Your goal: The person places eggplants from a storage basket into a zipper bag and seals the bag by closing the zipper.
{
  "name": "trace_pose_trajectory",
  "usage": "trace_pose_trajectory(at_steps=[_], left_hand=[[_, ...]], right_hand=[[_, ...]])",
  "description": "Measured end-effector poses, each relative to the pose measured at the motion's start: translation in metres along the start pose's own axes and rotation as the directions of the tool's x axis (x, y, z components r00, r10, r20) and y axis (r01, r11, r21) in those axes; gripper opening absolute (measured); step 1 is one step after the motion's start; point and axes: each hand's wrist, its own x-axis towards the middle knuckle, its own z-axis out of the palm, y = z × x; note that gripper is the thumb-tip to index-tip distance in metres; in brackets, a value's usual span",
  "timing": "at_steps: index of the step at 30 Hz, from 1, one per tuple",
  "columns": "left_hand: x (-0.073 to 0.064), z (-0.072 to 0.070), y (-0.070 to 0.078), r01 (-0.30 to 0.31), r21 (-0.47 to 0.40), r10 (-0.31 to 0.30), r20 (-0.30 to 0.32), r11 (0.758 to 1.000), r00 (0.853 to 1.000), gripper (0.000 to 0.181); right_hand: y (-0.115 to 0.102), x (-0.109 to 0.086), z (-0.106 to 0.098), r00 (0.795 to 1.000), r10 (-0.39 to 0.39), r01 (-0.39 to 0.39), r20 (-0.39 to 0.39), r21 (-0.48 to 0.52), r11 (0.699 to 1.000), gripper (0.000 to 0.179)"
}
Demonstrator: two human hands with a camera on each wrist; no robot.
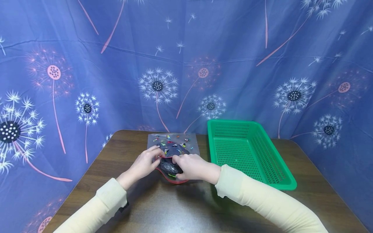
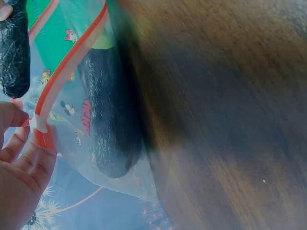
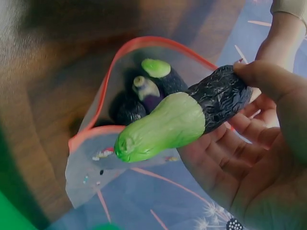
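A clear zip bag (image 1: pixel 158 139) with a red zip edge and small cartoon prints lies on the table, its mouth spread wide. My left hand (image 1: pixel 145 163) pinches the bag's rim beside the white slider (image 2: pixel 38 123). Over the mouth, my right hand (image 1: pixel 193 166) holds a dark, wrinkled eggplant (image 3: pixel 165 124) with a bright green cap, thumb on its dark end. Several other eggplants lie inside the bag: one with a green top (image 3: pixel 156 68), one with a pale stem (image 3: pixel 146 88). Through the clear side, a dark eggplant (image 2: pixel 112 120) shows in the left wrist view.
To the right of the bag stands a green plastic basket (image 1: pixel 214 152) with slotted walls. Both rest on a brown wooden table (image 1: pixel 116 149). Behind the table hangs a blue cloth (image 1: pixel 122 81) with dandelion prints.
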Motion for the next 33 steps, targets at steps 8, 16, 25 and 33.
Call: trace_pose_trajectory(at_steps=[8, 16, 25, 33], left_hand=[[0.0, -0.001, 0.001, 0.005, -0.008, -0.004, 0.008, 1.0, 1.0, 0.022], [0.001, -0.001, 0.0, 0.027, -0.001, -0.027, 0.031, 1.0, 0.999, 0.021], [0.001, -0.001, 0.003, 0.019, -0.009, -0.019, 0.022, 1.0, 1.0, 0.02], [0.001, 0.0, 0.004, 0.022, -0.017, -0.022, 0.022, 1.0, 1.0, 0.025]], right_hand=[[-0.007, 0.002, 0.015, 0.999, 0.038, -0.039, -0.023, -0.025, 0.999, 0.035], [-0.013, 0.009, 0.031, 0.997, 0.074, -0.075, -0.029, -0.044, 0.996, 0.038], [-0.022, 0.008, 0.04, 0.99, 0.103, -0.113, -0.096, -0.108, 0.988, 0.041], [-0.028, 0.008, 0.048, 0.986, 0.107, -0.123, -0.126, -0.126, 0.984, 0.037]])
